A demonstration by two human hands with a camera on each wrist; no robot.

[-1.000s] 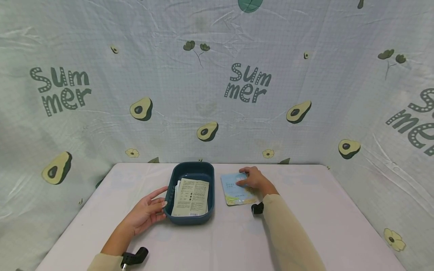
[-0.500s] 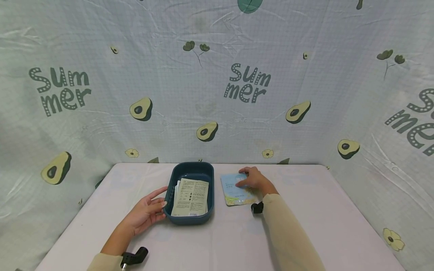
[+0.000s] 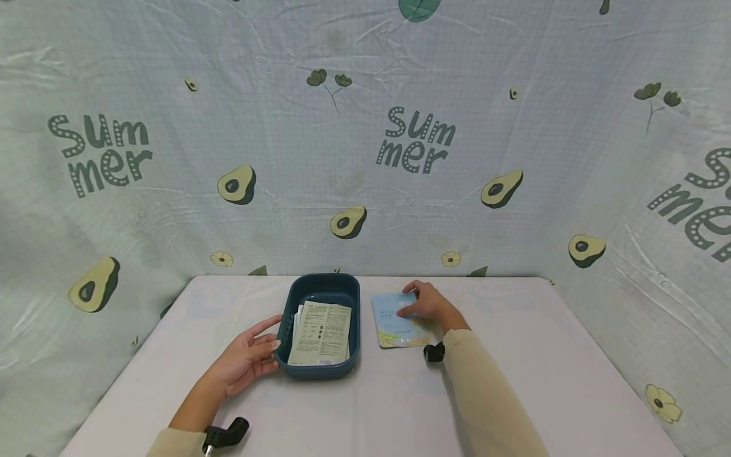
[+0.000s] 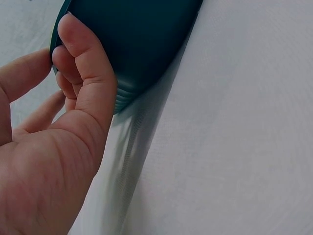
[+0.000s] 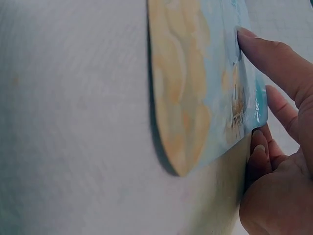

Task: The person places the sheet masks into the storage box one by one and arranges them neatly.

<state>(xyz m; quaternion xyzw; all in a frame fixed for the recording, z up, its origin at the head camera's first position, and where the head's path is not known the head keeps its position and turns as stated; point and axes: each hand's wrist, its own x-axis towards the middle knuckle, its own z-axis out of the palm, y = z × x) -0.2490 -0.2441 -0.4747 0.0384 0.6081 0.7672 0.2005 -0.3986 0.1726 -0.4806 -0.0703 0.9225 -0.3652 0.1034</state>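
A flat, light-blue sachet (image 3: 393,322) with a yellow-green band lies on the table to the right of a dark-blue plastic bin. My right hand (image 3: 429,303) pinches its right side; in the right wrist view the thumb (image 5: 269,58) presses on its glossy top while the other fingers sit at and below its edge. The bin (image 3: 290,298) holds several printed sachets, the top one (image 3: 322,333) cream with dark text and a barcode. My left hand (image 3: 245,358) rests its fingertips on the bin's left side, close to the rim.
A white cloth covers the table (image 3: 365,416). Behind it hangs a pale curtain (image 3: 285,146) printed with avocados, flowers and lettering, which also closes off both sides. Black wrist cameras sit on the left sleeve (image 3: 177,441) and right sleeve (image 3: 485,387).
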